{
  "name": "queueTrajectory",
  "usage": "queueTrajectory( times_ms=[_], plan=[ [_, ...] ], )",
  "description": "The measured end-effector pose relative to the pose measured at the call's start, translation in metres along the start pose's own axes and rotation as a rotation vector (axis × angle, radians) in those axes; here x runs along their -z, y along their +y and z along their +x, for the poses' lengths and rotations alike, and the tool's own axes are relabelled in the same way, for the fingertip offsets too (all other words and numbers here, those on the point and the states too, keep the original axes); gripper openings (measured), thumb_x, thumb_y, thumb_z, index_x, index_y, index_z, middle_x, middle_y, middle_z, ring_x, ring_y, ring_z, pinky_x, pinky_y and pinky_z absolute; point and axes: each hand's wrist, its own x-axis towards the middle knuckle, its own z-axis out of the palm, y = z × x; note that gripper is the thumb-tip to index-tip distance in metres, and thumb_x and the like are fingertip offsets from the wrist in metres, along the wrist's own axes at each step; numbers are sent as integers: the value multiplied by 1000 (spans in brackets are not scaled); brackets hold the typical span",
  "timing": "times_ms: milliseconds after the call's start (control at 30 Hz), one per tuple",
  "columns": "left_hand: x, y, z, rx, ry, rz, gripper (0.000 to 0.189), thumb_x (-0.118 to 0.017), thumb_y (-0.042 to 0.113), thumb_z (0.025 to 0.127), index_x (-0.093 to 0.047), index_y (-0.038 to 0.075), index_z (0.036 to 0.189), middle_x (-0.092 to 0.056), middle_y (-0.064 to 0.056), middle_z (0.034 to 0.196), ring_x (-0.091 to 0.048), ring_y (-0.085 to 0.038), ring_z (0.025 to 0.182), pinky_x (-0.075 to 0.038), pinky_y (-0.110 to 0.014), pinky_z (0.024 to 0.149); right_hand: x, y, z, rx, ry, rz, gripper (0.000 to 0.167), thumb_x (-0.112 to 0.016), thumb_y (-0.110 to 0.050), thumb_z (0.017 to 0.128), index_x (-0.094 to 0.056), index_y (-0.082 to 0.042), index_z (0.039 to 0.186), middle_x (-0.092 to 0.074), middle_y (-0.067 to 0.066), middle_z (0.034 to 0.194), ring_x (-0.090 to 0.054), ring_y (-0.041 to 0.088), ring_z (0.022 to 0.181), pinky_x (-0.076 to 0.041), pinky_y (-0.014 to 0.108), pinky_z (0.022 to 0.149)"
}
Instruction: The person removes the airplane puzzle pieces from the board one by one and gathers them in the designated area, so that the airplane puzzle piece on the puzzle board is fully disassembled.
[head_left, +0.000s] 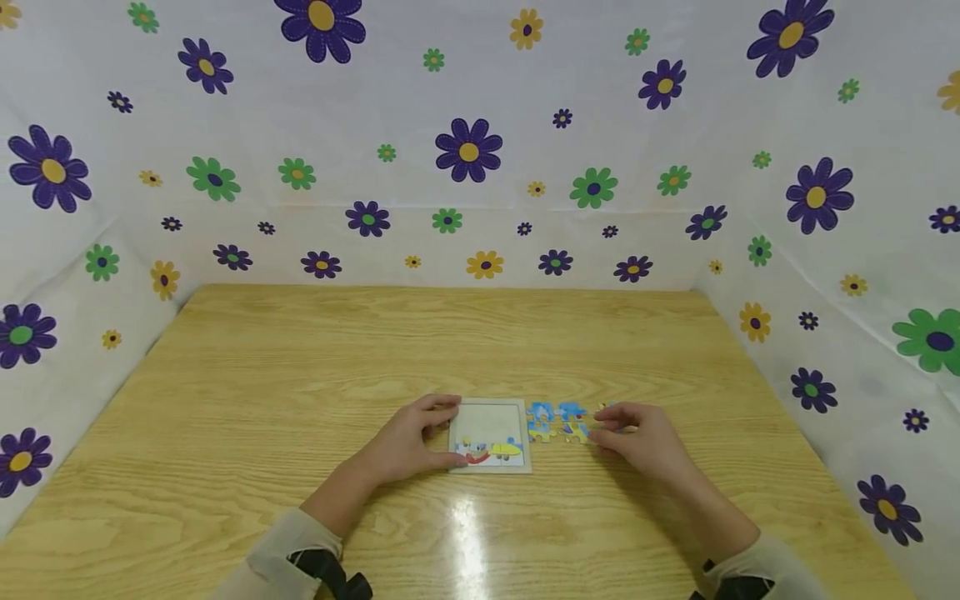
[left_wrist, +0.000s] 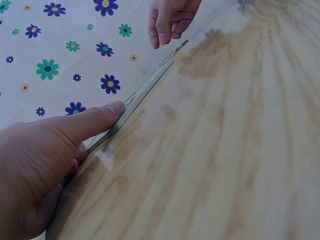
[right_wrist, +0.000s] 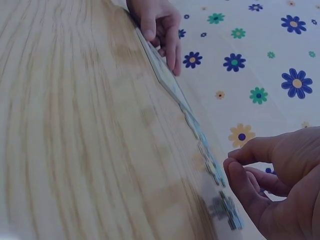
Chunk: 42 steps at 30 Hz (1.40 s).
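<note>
A square, light-coloured puzzle tray (head_left: pixel 490 470) lies on the table, with joined pieces (head_left: pixel 491 451) in yellow, red and white along its near side. My left hand (head_left: pixel 408 442) holds the tray's left side, thumb at the near corner and fingers at the far corner; in the left wrist view the thumb (left_wrist: pixel 95 122) presses on the rim. Several blue and yellow puzzle pieces (head_left: pixel 542 412) lie right of the tray. Over their right end hovers my right hand (head_left: pixel 641 437), thumb and fingers loosely bent, with nothing visible between them. It partly hides some pieces.
The wooden table (head_left: pixel 322 350) extends around the tray on all sides. White cloth walls (head_left: pixel 405 100) with purple, green and orange flowers stand at its back and both sides. Light reflects off the tabletop in front of the tray.
</note>
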Motion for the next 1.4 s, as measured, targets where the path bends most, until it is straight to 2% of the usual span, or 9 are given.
queueTrajectory(
  times_ms=[100,333,500,700,967,1233,1400],
  plan=[
    [0,-1,0,-7,0,13,80,-85,42,79,-56,-2,140,-49,-2,150,-53,-18,119,-48,-24,86,-7,-4,1,-4,-25,3,34,-76,-10,88,-67,7,115,-68,13,95,-70,16,78,-59,27,69],
    [0,0,0,3,0,16,80,-84,43,79,-56,-2,139,-48,-1,150,-50,-22,132,-50,-29,92,-25,-11,6,45,-82,21,31,-77,-9,87,-68,6,112,-65,13,96,-68,16,76,-59,27,69],
    [0,1,0,25,-9,4,81,-84,40,79,-53,0,142,-46,0,152,-50,-21,132,-51,-30,92,-37,-17,7,67,-125,57,30,-77,-7,86,-68,5,112,-63,14,97,-71,19,74,-60,28,71],
    [1,2,-1,24,-13,32,83,-85,42,78,-53,1,143,-47,0,151,-52,-18,125,-49,-28,89,-50,-27,6,91,-172,88,31,-77,-9,86,-68,5,112,-64,14,99,-68,17,80,-60,29,73],
    [4,4,-1,4,-24,43,86,-84,45,78,-53,-2,142,-45,-1,153,-47,-23,135,-49,-36,97,-65,-32,10,139,-231,39,31,-78,-14,86,-70,1,112,-66,12,98,-63,15,81,-58,25,70],
    [5,5,-1,-1,-25,37,87,-85,46,77,-52,-2,142,-45,-1,153,-49,-22,132,-49,-32,94,-80,-40,15,182,-293,15,33,-78,-15,86,-71,1,113,-67,10,95,-64,14,73,-54,23,66],
    [4,4,-1,-9,-21,44,88,-85,46,76,-53,-3,141,-46,-1,152,-48,-22,133,-49,-35,96,-93,-45,18,214,-337,-3,32,-77,-12,85,-71,2,113,-67,9,95,-63,12,69,-52,23,63]
  ],
)
